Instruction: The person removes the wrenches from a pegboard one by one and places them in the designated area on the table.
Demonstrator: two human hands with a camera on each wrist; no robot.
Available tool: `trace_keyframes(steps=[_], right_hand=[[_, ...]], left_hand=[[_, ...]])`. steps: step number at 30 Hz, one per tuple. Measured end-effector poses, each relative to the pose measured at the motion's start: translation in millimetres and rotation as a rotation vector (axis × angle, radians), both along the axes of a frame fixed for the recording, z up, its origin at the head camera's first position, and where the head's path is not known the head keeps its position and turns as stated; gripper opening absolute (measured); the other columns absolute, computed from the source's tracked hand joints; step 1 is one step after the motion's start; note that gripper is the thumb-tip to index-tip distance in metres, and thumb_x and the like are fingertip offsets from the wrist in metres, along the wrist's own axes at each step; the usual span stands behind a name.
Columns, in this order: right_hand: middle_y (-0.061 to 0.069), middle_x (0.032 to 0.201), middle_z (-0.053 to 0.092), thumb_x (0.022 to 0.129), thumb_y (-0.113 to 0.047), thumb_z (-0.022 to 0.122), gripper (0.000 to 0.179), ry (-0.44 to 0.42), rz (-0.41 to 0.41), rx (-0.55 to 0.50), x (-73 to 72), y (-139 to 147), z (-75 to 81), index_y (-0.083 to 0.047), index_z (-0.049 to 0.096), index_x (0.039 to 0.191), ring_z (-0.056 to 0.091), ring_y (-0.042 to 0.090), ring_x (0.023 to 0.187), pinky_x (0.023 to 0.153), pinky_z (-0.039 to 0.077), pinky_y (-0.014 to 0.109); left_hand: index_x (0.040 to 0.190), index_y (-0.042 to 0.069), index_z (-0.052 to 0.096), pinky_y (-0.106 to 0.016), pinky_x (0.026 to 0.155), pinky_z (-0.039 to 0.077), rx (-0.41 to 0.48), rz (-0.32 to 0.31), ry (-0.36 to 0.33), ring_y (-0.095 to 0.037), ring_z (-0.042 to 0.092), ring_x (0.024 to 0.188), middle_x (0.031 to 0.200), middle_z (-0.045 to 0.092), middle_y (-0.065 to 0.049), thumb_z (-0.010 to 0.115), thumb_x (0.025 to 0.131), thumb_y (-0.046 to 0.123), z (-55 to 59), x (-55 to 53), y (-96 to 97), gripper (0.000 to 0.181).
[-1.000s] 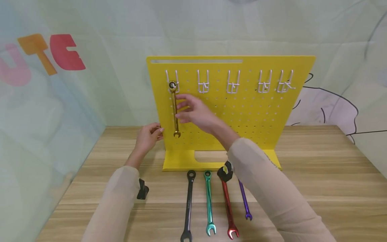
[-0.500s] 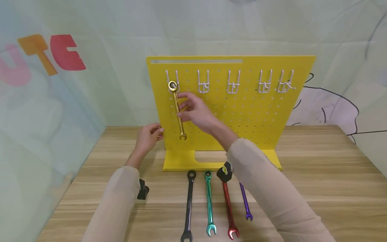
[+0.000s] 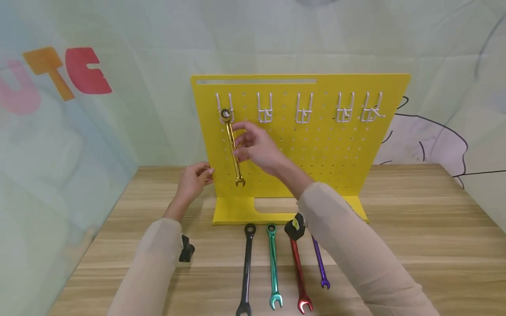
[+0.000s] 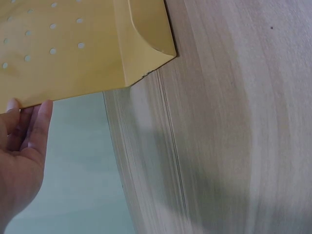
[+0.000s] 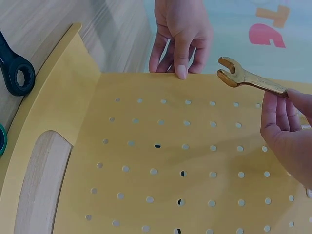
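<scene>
A gold combination wrench (image 3: 233,147) is held at mid-shaft by my right hand (image 3: 258,147), ring end up at the leftmost white hook (image 3: 218,102). The ring overlaps the hook tip; whether it hangs on it I cannot tell. In the right wrist view, thumb and fingers pinch the wrench shaft, its open jaw (image 5: 233,73) pointing away from the hand. My left hand (image 3: 192,180) grips the left edge of the yellow pegboard (image 3: 316,153). The left wrist view has that hand (image 4: 24,151) with fingertips on both sides of the edge.
On the wooden table (image 3: 415,245), in front of the board, lie a black wrench (image 3: 247,267), a green wrench (image 3: 273,267), a red wrench (image 3: 299,272) and a purple wrench (image 3: 320,263), the last partly behind the right sleeve. Several more white hooks (image 3: 304,115) line the board's top.
The gold wrench's lower end has swung right, so it tilts more than a second ago, and it sits slightly lower. The right hand has shifted slightly; the left hand keeps its place.
</scene>
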State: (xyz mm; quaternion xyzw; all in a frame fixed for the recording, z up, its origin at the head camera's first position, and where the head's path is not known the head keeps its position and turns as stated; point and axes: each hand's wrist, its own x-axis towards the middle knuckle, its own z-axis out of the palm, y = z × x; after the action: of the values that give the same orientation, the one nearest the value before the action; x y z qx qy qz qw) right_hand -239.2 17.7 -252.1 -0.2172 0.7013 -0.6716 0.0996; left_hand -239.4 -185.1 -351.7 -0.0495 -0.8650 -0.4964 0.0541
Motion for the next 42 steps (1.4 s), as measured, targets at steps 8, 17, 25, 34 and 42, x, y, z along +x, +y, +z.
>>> trace_keyframes(steps=[8,17,25,34,42], right_hand=[[0.012,0.089,0.051,0.08,0.018,0.054,0.052,0.027,0.018,0.006,3.4,3,0.3,-0.004,0.045,0.126,0.054,0.021,0.074,0.067,0.056,0.033],[0.013,0.089,0.051,0.082,0.017,0.054,0.048,0.045,0.035,-0.001,7.0,6,2.1,-0.004,0.046,0.125,0.055,0.022,0.074,0.066,0.056,0.033],[0.013,0.088,0.051,0.081,0.019,0.054,0.048,0.075,0.048,-0.006,11.8,10,4.5,-0.003,0.046,0.124,0.056,0.022,0.075,0.066,0.056,0.035],[0.013,0.091,0.053,0.081,0.017,0.056,0.05,0.089,0.058,0.017,16.6,16,6.5,-0.004,0.046,0.125,0.055,0.023,0.077,0.067,0.056,0.034],[0.013,0.09,0.054,0.08,0.017,0.057,0.049,0.08,0.053,0.036,19.7,22,8.8,-0.004,0.047,0.124,0.055,0.023,0.078,0.067,0.055,0.032]], left_hand=[[0.106,-0.01,0.057,-0.034,0.076,0.056,-0.002,-0.002,0.005,-0.034,0.061,0.089,0.101,0.06,-0.027,0.05,0.094,0.006,-1.4,-0.7,-0.3,0.021],[0.106,-0.009,0.058,-0.029,0.073,0.057,-0.015,0.01,0.01,-0.033,0.061,0.088,0.1,0.061,-0.026,0.051,0.094,0.007,-2.1,-1.4,-0.2,0.022],[0.107,-0.009,0.058,-0.035,0.075,0.056,-0.026,0.01,0.008,-0.033,0.061,0.088,0.101,0.061,-0.026,0.051,0.094,0.006,-1.6,-1.0,0.2,0.022],[0.109,-0.009,0.058,-0.032,0.075,0.056,-0.019,0.012,0.003,-0.033,0.061,0.089,0.101,0.061,-0.026,0.05,0.094,0.007,-2.5,-1.9,-0.2,0.023],[0.11,-0.01,0.057,-0.035,0.078,0.055,-0.01,0.007,0.005,-0.033,0.061,0.089,0.101,0.06,-0.027,0.049,0.094,0.007,-2.5,-1.1,-0.4,0.025]])
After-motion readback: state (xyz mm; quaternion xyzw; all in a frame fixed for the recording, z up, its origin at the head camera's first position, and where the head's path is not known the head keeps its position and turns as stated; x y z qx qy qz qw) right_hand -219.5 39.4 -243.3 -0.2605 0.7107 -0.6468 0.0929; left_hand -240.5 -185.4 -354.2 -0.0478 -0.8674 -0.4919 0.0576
